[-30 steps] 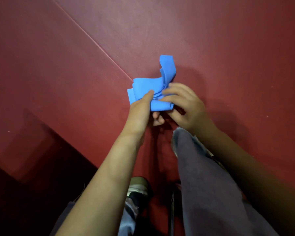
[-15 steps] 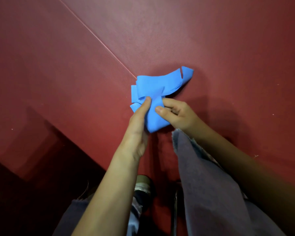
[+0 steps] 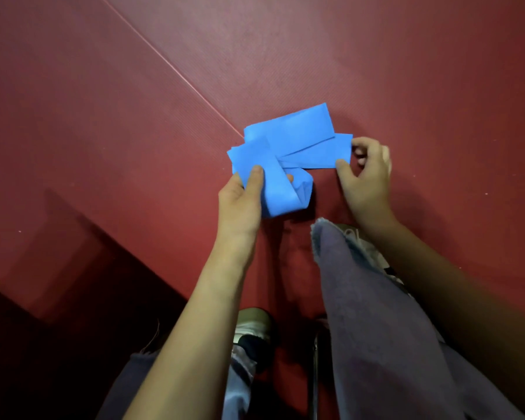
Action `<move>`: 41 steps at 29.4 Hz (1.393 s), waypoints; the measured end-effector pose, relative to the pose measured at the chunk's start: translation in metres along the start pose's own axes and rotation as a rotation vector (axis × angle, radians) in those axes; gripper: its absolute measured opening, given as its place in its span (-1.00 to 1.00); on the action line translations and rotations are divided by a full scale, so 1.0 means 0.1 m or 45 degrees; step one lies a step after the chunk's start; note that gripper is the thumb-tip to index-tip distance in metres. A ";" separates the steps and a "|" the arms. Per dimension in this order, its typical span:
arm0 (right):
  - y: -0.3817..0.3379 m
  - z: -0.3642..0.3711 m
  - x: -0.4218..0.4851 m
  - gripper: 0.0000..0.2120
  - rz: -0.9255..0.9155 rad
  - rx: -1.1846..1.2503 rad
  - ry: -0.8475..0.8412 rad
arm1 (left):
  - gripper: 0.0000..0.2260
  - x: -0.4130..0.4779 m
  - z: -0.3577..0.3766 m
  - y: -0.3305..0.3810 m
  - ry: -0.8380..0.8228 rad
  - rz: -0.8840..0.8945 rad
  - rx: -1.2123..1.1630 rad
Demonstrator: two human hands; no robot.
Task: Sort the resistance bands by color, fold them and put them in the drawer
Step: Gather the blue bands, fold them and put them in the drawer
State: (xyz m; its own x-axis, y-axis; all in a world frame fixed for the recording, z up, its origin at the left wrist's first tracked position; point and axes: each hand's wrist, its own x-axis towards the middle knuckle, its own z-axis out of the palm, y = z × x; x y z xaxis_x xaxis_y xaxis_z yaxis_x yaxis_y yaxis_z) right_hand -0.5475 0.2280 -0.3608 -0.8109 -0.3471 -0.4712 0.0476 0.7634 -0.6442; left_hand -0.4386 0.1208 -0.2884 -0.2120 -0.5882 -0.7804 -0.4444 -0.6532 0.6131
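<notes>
Now the blue resistance band [image 3: 288,147] is spread wider than it was 0.5 s ago, when both hands sat close together on a tight bundle and a loose end stuck out to the upper right. That end lies flatter in the current view, as 2 overlapping strips reaching to the right.

The left hand [image 3: 240,201] grips the bunched lower-left part of the band. Its thumb is pressed on top, and a fingertip shows from underneath at the fold.

The right hand [image 3: 365,177] has moved away to the right and pinches the far end of the lower strip between thumb and curled fingers. The 2 hands are well apart, with the band stretched between them.

The band is held over the red floor mat [image 3: 134,116], just right of the thin seam [image 3: 170,65] that runs diagonally across it. A shadow lies below the bundle; whether any part touches the mat cannot be told.

Below the hands, a grey trouser leg [image 3: 376,313] and a shoe [image 3: 252,325] are in view.
</notes>
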 end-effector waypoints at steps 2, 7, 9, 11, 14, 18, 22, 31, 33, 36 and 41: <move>0.04 -0.04 0.06 -0.56 -0.006 -0.160 -0.032 | -0.77 -0.02 0.03 0.00 0.004 0.048 0.058; 0.02 -0.04 0.17 -0.51 -0.083 -0.382 -0.124 | -0.78 -0.09 0.04 -0.03 0.017 0.122 0.098; 0.01 -0.04 0.18 -0.66 -0.128 -0.422 -0.132 | -0.77 -0.10 0.02 -0.05 0.028 0.129 0.133; -0.03 -0.04 0.20 -0.84 -0.164 -0.409 -0.122 | -0.83 -0.10 0.01 -0.06 0.023 0.132 0.116; -0.23 -0.05 0.13 -0.93 -0.153 -0.015 -0.229 | -0.77 -0.11 -0.02 -0.03 0.078 0.179 0.060; -0.70 -0.21 -0.24 -0.78 0.007 0.571 -0.473 | -0.73 -0.12 -0.10 0.09 0.284 0.313 -0.057; -1.00 -0.49 -0.52 -0.58 -0.147 0.773 -0.980 | -0.73 -0.13 -0.20 0.24 0.404 0.447 -0.150; -1.14 -0.40 -0.50 -0.63 -0.107 0.866 -1.185 | -0.83 -0.18 -0.08 0.27 0.049 0.273 -0.229; -1.10 -0.43 -0.48 -0.56 -0.015 0.992 -1.261 | -0.83 -0.17 -0.05 0.29 -0.058 0.216 -0.332; -1.06 -0.43 -0.48 -0.61 -0.074 0.837 -1.138 | -0.76 -0.13 -0.06 0.29 -0.176 0.115 -0.434; -1.00 -0.38 -0.35 -0.88 -0.723 -0.011 -0.227 | -0.78 -0.15 0.09 0.25 -0.267 0.001 -0.348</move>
State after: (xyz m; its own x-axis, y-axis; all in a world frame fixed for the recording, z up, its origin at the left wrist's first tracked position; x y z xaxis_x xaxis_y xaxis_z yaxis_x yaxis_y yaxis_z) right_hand -0.5462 0.1848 -0.2567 -0.5975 -0.7879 -0.1491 -0.3700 0.4359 -0.8204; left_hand -0.4546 0.1177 -0.2629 -0.3992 -0.4968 -0.7706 -0.2007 -0.7727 0.6022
